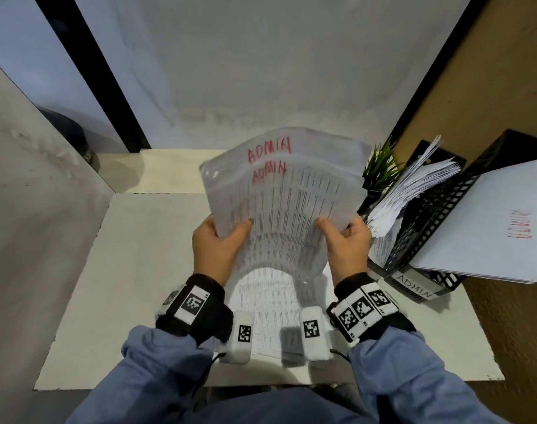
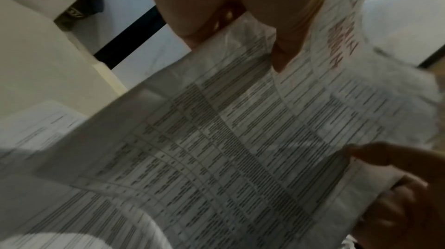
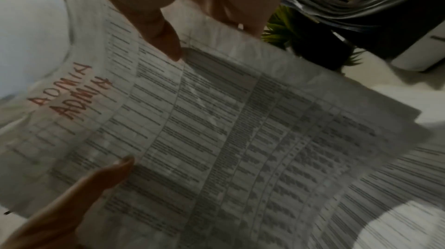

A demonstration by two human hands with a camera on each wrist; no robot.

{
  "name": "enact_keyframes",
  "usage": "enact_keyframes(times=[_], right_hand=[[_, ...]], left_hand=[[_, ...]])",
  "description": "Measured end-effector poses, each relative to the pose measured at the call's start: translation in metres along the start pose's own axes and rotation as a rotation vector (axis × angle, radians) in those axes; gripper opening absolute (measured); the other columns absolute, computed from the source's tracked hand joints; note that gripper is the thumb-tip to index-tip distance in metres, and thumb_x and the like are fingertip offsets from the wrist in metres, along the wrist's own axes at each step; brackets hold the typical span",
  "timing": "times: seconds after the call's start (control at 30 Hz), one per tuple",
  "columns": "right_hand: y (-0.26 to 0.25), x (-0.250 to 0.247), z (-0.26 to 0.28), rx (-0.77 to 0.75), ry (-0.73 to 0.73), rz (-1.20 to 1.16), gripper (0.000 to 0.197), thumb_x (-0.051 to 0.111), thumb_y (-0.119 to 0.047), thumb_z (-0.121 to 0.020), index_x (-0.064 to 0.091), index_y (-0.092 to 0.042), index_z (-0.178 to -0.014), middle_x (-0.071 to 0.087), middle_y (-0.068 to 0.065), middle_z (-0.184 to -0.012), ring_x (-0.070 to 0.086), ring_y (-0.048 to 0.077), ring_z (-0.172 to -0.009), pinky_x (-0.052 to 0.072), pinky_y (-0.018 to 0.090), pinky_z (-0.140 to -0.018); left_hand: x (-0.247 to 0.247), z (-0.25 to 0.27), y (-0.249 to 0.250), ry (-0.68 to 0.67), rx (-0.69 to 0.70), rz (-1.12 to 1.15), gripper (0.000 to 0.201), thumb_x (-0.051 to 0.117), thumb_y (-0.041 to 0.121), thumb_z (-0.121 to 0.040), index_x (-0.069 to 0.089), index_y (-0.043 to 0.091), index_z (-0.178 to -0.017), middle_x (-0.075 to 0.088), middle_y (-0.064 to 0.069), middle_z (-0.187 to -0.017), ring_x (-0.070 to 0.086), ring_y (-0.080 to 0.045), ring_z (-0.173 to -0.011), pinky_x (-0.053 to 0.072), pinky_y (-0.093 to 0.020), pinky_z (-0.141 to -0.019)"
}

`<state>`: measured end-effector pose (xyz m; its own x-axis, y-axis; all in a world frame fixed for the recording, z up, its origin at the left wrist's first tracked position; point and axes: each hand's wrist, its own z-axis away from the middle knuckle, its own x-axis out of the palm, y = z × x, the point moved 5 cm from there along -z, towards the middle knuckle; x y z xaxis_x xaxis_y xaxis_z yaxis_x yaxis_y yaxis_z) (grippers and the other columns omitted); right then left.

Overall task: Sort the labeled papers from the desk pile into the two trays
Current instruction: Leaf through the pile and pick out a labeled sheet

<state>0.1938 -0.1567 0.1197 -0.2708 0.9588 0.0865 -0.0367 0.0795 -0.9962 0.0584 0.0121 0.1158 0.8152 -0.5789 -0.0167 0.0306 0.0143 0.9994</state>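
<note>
Papers in hand [image 1: 279, 194]: a few printed sheets, two showing "ADMIN" in red at the top; held up over the middle of the table, well clear of it, bowed toward the person.
Left hand [image 1: 216, 249]: grip narrow, thumb on the front of the sheets' lower left edge, fingers behind.
Right hand [image 1: 346, 246]: same pinch on the lower right edge, thumb in front.
Desk pile [image 1: 270, 316]: printed sheets flat on the table between the wrists, under the lifted ones.
Admin tray [image 1: 426, 283]: black mesh, tagged "ADMIN", at the right edge of the table; a sheet marked in red [image 1: 487, 228] already leans in it.
Second tray [image 1: 414, 191]: just left of it, stuffed with loose white papers; its label is not readable.
Plant [image 1: 380, 166]: small, green, behind the trays.
Step, judged: carry both sheets to the Admin tray.
Handling advice: square the two edges first, keep both pinches until the bottom edge is inside the mesh wall, enter behind the leaning sheet, and avoid brushing the plant.
</note>
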Motion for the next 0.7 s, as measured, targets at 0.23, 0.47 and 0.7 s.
enact_keyframes(times=[0.23,0.47,0.7], right_hand=[[0.069,-0.003,0.024,0.302,-0.129,0.302,0.008,0.059,0.005,-0.083,0.064,-0.001,-0.085,0.067,0.023,-0.093,0.065,0.036,-0.095,0.057,0.040,-0.080],[0.017,-0.027,0.004,0.175,-0.119,0.195,0.020,0.055,0.005,-0.087,0.064,-0.013,-0.090,0.068,0.005,-0.091,0.064,0.006,-0.080,0.051,0.009,-0.061],[-0.067,-0.143,-0.022,-0.260,0.339,0.346,0.037,0.061,-0.005,-0.085,0.058,-0.016,-0.119,0.063,0.002,-0.104,0.059,0.011,-0.094,0.050,0.026,-0.083]], left_hand=[[0.006,0.015,-0.070,-0.181,-0.287,-0.272,0.039,0.068,0.017,-0.085,0.057,0.008,-0.122,0.063,0.003,-0.102,0.062,-0.014,-0.092,0.049,-0.018,-0.074],[0.029,0.007,-0.023,-0.280,-0.097,-0.306,0.025,0.053,0.020,-0.094,0.065,-0.002,-0.090,0.064,-0.005,-0.078,0.061,-0.017,-0.070,0.049,-0.025,-0.065],[0.108,0.024,0.092,-0.417,0.270,-0.217,0.040,0.054,0.012,-0.093,0.041,-0.001,-0.058,0.033,-0.006,-0.053,0.032,-0.014,-0.050,0.026,-0.025,-0.048]])
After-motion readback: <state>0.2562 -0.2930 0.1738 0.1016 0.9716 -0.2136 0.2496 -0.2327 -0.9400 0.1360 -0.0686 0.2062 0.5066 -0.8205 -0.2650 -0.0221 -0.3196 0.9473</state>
